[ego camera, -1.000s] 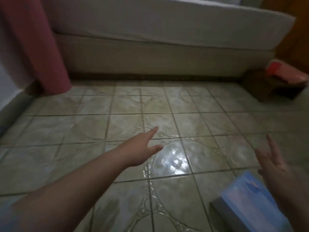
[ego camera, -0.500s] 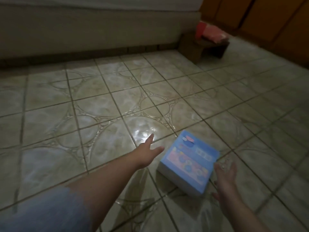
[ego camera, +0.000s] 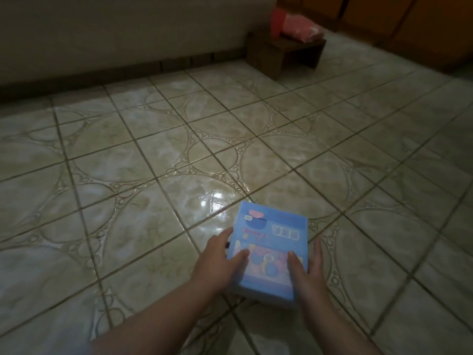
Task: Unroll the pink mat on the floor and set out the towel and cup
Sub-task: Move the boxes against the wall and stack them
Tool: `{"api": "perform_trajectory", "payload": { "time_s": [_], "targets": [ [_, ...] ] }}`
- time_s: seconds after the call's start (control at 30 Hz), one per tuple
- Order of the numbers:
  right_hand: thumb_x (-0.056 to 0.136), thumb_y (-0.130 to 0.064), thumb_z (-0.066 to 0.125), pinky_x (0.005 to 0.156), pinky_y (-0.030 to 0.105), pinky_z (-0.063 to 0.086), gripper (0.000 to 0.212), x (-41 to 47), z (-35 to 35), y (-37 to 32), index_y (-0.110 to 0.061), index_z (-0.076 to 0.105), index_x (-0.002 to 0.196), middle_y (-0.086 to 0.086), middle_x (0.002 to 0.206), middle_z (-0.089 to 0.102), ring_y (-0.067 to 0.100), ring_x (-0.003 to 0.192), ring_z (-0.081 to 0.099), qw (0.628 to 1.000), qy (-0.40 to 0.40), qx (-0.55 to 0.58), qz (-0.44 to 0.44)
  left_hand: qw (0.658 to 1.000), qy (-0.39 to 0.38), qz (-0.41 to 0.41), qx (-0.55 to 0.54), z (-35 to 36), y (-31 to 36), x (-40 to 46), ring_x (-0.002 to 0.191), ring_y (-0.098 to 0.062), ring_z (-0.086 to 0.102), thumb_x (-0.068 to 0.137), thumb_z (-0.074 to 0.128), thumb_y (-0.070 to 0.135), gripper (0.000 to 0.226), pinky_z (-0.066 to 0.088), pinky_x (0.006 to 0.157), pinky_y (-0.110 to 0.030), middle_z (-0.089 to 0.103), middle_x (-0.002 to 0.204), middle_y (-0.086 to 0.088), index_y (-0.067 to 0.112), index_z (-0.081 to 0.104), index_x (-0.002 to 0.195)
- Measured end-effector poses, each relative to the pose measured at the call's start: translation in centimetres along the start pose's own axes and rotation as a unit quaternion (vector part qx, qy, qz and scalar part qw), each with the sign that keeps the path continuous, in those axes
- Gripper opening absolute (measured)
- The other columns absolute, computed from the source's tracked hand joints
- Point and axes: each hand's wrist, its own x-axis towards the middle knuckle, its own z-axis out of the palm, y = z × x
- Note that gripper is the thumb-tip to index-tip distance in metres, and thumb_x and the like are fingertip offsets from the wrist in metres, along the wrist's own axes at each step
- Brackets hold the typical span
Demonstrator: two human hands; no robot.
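A light blue box (ego camera: pixel 271 239) with pink and blue pictures lies flat on the tiled floor (ego camera: pixel 153 175) in front of me. My left hand (ego camera: pixel 217 261) holds its left edge, thumb on the top face. My right hand (ego camera: pixel 307 274) clasps its right edge the same way. A folded pink towel (ego camera: pixel 302 30) lies on a low dark wooden stool (ego camera: pixel 266 57) at the back right. Beside the towel stands a red cup-like thing (ego camera: pixel 277 21), blurred. The pink mat is out of view.
A pale bed base (ego camera: pixel 128 34) runs along the back wall. Orange-brown wooden cupboard doors (ego camera: pixel 422 24) fill the far right. Glossy patterned tiles stretch between me and the stool.
The view has swung right, and the rolled pink mat at the left is no longer seen. Both hands have closed in from open reaches onto the sides of the blue box.
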Motion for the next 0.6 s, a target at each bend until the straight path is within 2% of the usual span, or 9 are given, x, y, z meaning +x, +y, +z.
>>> {"api": "perform_trajectory", "payload": {
  "time_s": [0.07, 0.13, 0.2, 0.27, 0.37, 0.47, 0.6],
  "targets": [
    [0.087, -0.019, 0.065, 0.098, 0.049, 0.048, 0.08, -0.4, -0.1, 0.8, -0.035, 0.017, 0.149, 0.006, 0.135, 0.052, 0.029, 0.108, 0.062, 0.999, -0.023, 0.021, 0.019, 0.999, 0.004, -0.009, -0.048, 0.0, -1.5, -0.9, 0.104, -0.017, 0.059, 0.078, 0.068, 0.04, 0.066, 0.054, 0.09, -0.043, 0.047, 0.123, -0.004, 0.033, 0.04, 0.138],
    [0.087, -0.012, 0.064, 0.097, 0.053, 0.048, 0.072, -0.8, 0.0, 1.0, -0.029, 0.027, 0.147, 0.013, 0.132, 0.057, 0.034, 0.109, 0.063, 0.995, -0.062, 0.058, 0.052, 0.99, -0.01, -0.045, -0.132, -0.2, -2.6, -1.0, 0.106, -0.024, 0.061, 0.082, 0.07, 0.028, 0.072, 0.055, 0.089, -0.045, 0.047, 0.13, -0.011, 0.031, 0.034, 0.144],
    [0.087, -0.009, 0.061, 0.093, 0.055, 0.05, 0.058, -1.0, 0.3, 0.8, -0.021, 0.039, 0.139, 0.019, 0.123, 0.063, 0.041, 0.105, 0.064, 0.989, -0.105, 0.082, 0.07, 0.965, -0.031, -0.09, -0.244, -0.2, -3.2, -0.7, 0.106, -0.03, 0.064, 0.086, 0.067, 0.016, 0.08, 0.057, 0.085, -0.045, 0.048, 0.136, -0.016, 0.033, 0.022, 0.149],
    [0.087, -0.01, 0.061, 0.091, 0.058, 0.05, 0.049, -1.3, 0.7, 0.4, -0.017, 0.045, 0.133, 0.021, 0.115, 0.067, 0.043, 0.101, 0.065, 0.985, -0.132, 0.083, 0.077, 0.941, -0.069, -0.11, -0.311, -0.3, -2.9, -0.7, 0.1, -0.031, 0.068, 0.089, 0.061, 0.011, 0.082, 0.059, 0.076, -0.04, 0.055, 0.132, -0.014, 0.039, 0.013, 0.149],
    [0.083, -0.014, 0.063, 0.087, 0.054, 0.053, 0.055, -1.9, 1.3, 0.1, -0.019, 0.044, 0.134, 0.02, 0.114, 0.068, 0.041, 0.099, 0.067, 0.982, -0.15, 0.095, 0.07, 0.943, -0.079, -0.078, -0.313, -0.7, -2.9, -1.0, 0.097, -0.029, 0.07, 0.091, 0.057, 0.007, 0.072, 0.06, 0.074, -0.038, 0.063, 0.124, -0.013, 0.037, 0.022, 0.147],
    [0.072, -0.024, 0.067, 0.073, 0.044, 0.059, 0.072, -2.7, 2.3, -0.6, -0.028, 0.04, 0.138, 0.016, 0.113, 0.07, 0.037, 0.096, 0.069, 0.974, -0.186, 0.114, 0.058, 0.955, -0.045, -0.046, -0.289, -2.2, -3.3, -1.6, 0.099, -0.025, 0.07, 0.09, 0.061, 0.012, 0.068, 0.06, 0.08, -0.042, 0.065, 0.122, -0.009, 0.035, 0.026, 0.145],
    [0.078, -0.024, 0.063, 0.071, 0.042, 0.059, 0.067, -2.9, 4.1, -1.9, -0.035, 0.037, 0.139, 0.01, 0.111, 0.072, 0.032, 0.094, 0.071, 0.97, -0.211, 0.113, 0.032, 0.96, -0.008, -0.019, -0.28, -4.9, -3.3, -2.4, 0.1, -0.02, 0.07, 0.089, 0.063, 0.02, 0.072, 0.058, 0.085, -0.043, 0.064, 0.124, -0.004, 0.039, 0.022, 0.146]
  ]
}}
